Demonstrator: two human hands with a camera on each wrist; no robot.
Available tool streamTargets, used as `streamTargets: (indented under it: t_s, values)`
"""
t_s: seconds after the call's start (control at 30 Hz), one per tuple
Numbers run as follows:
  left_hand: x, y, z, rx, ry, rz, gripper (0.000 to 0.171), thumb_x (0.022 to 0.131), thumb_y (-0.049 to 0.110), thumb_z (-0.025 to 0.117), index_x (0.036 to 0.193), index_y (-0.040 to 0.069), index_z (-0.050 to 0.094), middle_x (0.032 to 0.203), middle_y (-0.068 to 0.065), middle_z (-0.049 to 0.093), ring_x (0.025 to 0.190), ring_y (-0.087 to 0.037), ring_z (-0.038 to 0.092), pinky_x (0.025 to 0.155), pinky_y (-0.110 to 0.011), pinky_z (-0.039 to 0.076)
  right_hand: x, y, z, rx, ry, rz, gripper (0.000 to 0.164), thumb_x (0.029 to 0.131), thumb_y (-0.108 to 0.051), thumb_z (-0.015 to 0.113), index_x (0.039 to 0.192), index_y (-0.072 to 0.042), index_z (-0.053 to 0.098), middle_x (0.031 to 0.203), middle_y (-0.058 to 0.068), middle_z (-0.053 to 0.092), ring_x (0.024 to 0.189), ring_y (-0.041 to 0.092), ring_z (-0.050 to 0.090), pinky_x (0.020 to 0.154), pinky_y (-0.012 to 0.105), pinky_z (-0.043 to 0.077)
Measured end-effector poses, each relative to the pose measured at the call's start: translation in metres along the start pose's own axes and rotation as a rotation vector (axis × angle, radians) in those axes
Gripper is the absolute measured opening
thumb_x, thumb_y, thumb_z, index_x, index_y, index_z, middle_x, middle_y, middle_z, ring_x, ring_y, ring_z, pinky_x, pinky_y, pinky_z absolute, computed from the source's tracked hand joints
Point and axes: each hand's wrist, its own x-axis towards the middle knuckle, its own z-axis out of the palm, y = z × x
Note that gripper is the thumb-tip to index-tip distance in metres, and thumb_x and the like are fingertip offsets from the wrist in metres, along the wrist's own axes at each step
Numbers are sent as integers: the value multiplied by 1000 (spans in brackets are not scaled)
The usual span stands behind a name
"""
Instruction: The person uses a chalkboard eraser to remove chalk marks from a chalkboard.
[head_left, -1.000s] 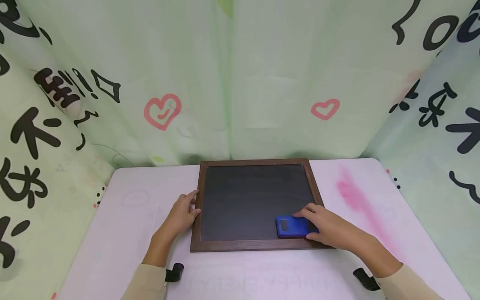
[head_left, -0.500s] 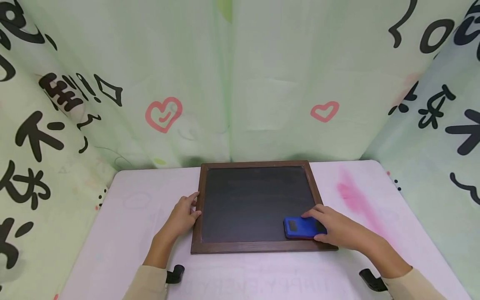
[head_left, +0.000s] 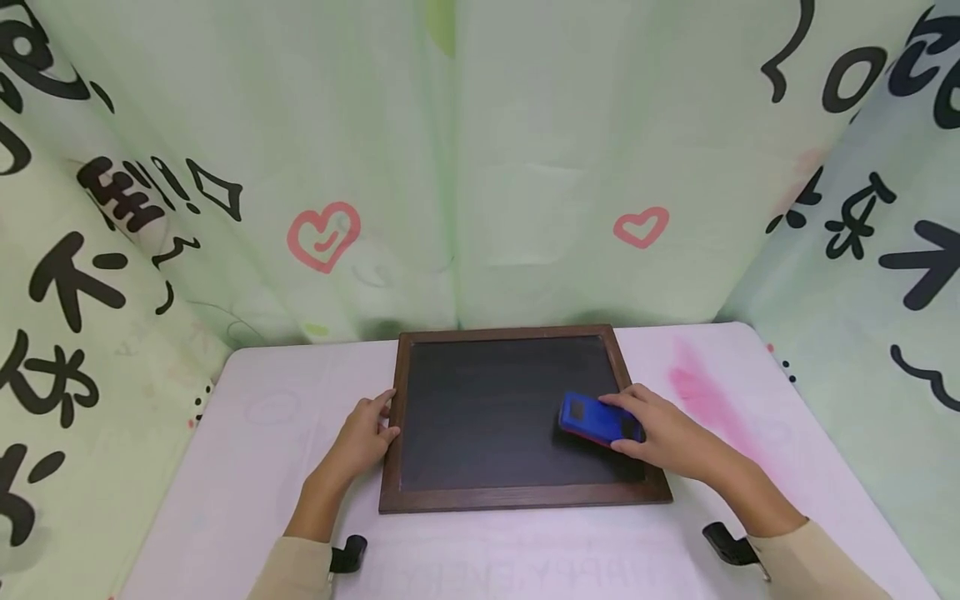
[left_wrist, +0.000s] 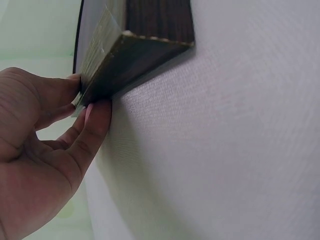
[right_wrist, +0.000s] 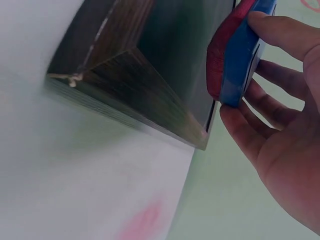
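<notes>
A small chalkboard (head_left: 495, 408) in a brown wooden frame lies on the table. At the left side of its frame (left_wrist: 160, 25), my left hand (head_left: 363, 433) grips the edge with thumb and fingers. My right hand (head_left: 667, 433) holds a blue board eraser (head_left: 600, 418) by its sides, thumb on one side and fingers on the other. The eraser's red pad (right_wrist: 220, 55) faces the board; it is tilted, raised off the lower right of the black surface, with a shadow beneath it. The writing surface looks dark, with only faint smears.
The white table (head_left: 300, 417) has a pink smear (head_left: 705, 387) right of the board. A pale green curtain (head_left: 525, 167) with black lettering and red hearts surrounds the back and sides. Black wrist straps (head_left: 348, 554) show at both sleeves.
The eraser slid right along the board's lower edge, then rose away from the front edge and tilted, its pad lifting. The left hand stays at the frame; the head view shifted slightly.
</notes>
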Motion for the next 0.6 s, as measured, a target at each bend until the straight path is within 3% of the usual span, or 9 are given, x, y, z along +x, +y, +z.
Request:
streamTargets:
  t_s: [0.37,0.6]
  values:
    - [0,0,0,-1,-7,-12,63,91,-7,70,149,-6,47,114,-24,59,83,-21,57,71,-32,48,13,15,-7,23,93,54,61,89,-21,82,140,1,57,122,22,59,100,30,62,81,43,57]
    - [1,1,0,-3,-5,-23,63,91,-6,70,149,-5,47,115,-25,59,84,-21,57,71,-31,48,16,24,-12,61,138,143,64,89,-23,82,139,6,55,123,29,57,106,42,63,80,50,60]
